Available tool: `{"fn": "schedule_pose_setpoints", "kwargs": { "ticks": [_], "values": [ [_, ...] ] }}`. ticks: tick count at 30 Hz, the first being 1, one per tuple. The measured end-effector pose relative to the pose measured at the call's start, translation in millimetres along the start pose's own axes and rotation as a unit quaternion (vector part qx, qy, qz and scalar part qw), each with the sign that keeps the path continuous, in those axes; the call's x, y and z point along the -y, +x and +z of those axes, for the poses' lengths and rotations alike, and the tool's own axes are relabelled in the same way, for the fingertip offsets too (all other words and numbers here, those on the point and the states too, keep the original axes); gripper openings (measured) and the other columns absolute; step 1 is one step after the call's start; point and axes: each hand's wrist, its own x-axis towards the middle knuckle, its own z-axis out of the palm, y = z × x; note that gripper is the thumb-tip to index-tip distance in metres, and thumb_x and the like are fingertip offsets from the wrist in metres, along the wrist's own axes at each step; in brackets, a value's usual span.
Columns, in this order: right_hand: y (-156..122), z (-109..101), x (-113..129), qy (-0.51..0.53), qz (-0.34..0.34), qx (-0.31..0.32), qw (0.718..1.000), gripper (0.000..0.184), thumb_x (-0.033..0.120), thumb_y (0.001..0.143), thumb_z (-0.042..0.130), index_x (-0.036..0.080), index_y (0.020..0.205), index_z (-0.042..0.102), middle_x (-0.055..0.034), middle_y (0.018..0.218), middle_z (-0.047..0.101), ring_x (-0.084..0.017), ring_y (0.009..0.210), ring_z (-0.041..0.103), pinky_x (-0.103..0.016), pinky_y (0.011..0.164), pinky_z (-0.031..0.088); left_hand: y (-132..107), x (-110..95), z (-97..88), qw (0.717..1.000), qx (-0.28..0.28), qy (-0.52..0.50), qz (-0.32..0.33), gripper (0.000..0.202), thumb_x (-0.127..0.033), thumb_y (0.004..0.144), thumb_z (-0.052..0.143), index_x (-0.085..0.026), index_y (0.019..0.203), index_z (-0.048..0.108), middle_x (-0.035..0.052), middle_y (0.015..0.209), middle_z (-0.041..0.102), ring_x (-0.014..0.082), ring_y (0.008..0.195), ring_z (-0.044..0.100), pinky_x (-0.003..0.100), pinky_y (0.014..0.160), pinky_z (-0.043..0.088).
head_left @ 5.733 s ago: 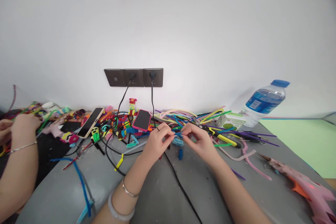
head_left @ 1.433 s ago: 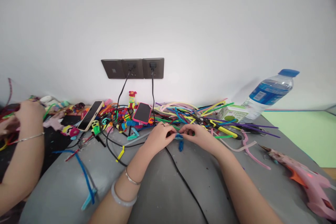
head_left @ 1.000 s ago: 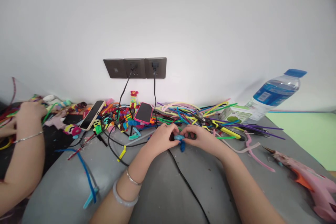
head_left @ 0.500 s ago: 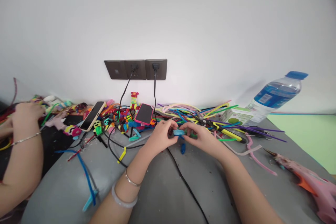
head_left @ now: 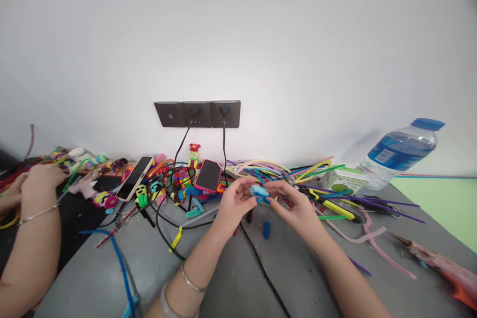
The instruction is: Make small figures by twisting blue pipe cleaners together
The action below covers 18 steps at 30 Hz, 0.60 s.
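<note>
Between both sets of fingertips is a small light-blue fuzzy pipe-cleaner piece (head_left: 259,191), with darker blue at its lower edge. My left hand (head_left: 236,203) pinches it from the left and my right hand (head_left: 292,203) from the right, thumbs below. On the grey table just beneath them lies a small dark-blue fuzzy piece (head_left: 266,230), apart from the hands. Some dark red bits show behind my left fingers, partly hidden.
Loose pipe cleaners (head_left: 257,165), yellow-handled pliers (head_left: 337,208) and a green-white box (head_left: 345,180) lie behind my hands. A water bottle (head_left: 402,151) and a pink glue gun (head_left: 436,258) are right. Two phones (head_left: 207,176) and a black cable (head_left: 261,263) lie about. Left, another person's hand (head_left: 42,181) works.
The light-blue piece has been turned, and more of its surface shows between my fingers. The dark-blue piece below now stands clear of my hands. The whole scene sits lower in view.
</note>
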Motion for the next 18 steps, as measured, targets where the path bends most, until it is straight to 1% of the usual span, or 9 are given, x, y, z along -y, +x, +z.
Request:
{"fn": "schedule_pose_setpoints", "kwargs": {
  "ticks": [2, 4, 6, 10, 13, 15, 18],
  "values": [
    [-1, 0, -2, 0.016, 0.004, 0.008, 1.000, 0.019, 0.038, 0.087, 0.059, 0.022, 0.097, 0.057, -0.0067, 0.092, 0.069, -0.021, 0.085, 0.067, -0.032, 0.077, 0.053, 0, 1, 0.4, 1.000, 0.004, 0.010, -0.025, 0.041, -0.036, 0.069, 0.078, -0.017, 0.101, 0.062, 0.0086, 0.103, 0.067, 0.0193, 0.096, 0.062, 0.032, 0.087, 0.048],
    [-2, 0, -2, 0.000, 0.008, 0.015, 1.000, 0.016, 0.038, 0.090, 0.054, 0.022, 0.092, 0.054, -0.0038, 0.081, 0.066, -0.019, 0.076, 0.065, -0.029, 0.071, 0.051, 0, 1, 0.3, 0.999, -0.006, 0.027, -0.028, 0.037, -0.038, 0.068, 0.079, -0.017, 0.094, 0.063, 0.0067, 0.094, 0.068, 0.0189, 0.090, 0.063, 0.031, 0.083, 0.048],
    [-3, 0, -3, -0.030, 0.008, 0.028, 0.999, 0.017, 0.038, 0.093, 0.050, 0.022, 0.089, 0.053, -0.0024, 0.074, 0.062, -0.017, 0.067, 0.061, -0.028, 0.065, 0.048, 0, 1, -0.2, 0.999, -0.014, 0.040, -0.024, 0.036, -0.040, 0.068, 0.079, -0.017, 0.090, 0.063, 0.0053, 0.089, 0.068, 0.0185, 0.086, 0.063, 0.030, 0.079, 0.049],
    [-3, -2, -3, -0.052, -0.005, 0.066, 0.996, 0.014, 0.033, 0.095, 0.045, 0.023, 0.096, 0.054, -0.0031, 0.078, 0.064, -0.017, 0.067, 0.060, -0.027, 0.064, 0.047, 0, 2, -2.0, 0.998, -0.006, 0.063, -0.026, 0.034, -0.037, 0.067, 0.080, -0.016, 0.089, 0.064, 0.0042, 0.083, 0.067, 0.0173, 0.080, 0.062, 0.028, 0.072, 0.048],
    [-1, -6, -5, -0.091, -0.006, 0.061, 0.994, 0.012, 0.030, 0.094, 0.045, 0.023, 0.090, 0.053, -0.0006, 0.071, 0.058, -0.016, 0.062, 0.054, -0.026, 0.059, 0.042, 1, 2, -4.9, 0.997, -0.006, 0.068, -0.029, 0.034, -0.035, 0.068, 0.079, -0.016, 0.093, 0.066, 0.0051, 0.085, 0.067, 0.0173, 0.081, 0.063, 0.028, 0.074, 0.048],
    [0, -11, -6, -0.114, 0.004, 0.056, 0.992, 0.012, 0.030, 0.093, 0.045, 0.022, 0.087, 0.052, 0.0008, 0.067, 0.053, -0.016, 0.059, 0.050, -0.026, 0.056, 0.039, 2, 0, -7.8, 0.998, -0.027, 0.061, -0.017, 0.035, -0.036, 0.069, 0.077, -0.016, 0.095, 0.066, 0.0064, 0.090, 0.068, 0.0184, 0.085, 0.063, 0.029, 0.078, 0.049],
    [0, -19, -8, -0.134, 0.037, 0.093, 0.986, 0.017, 0.033, 0.093, 0.046, 0.022, 0.080, 0.051, 0.0020, 0.064, 0.048, -0.015, 0.058, 0.045, -0.025, 0.053, 0.035, 3, -2, -11.9, 0.996, -0.072, 0.058, 0.004, 0.037, -0.043, 0.072, 0.075, -0.018, 0.096, 0.063, 0.0071, 0.095, 0.068, 0.0195, 0.091, 0.063, 0.031, 0.082, 0.049]
  ]
}}
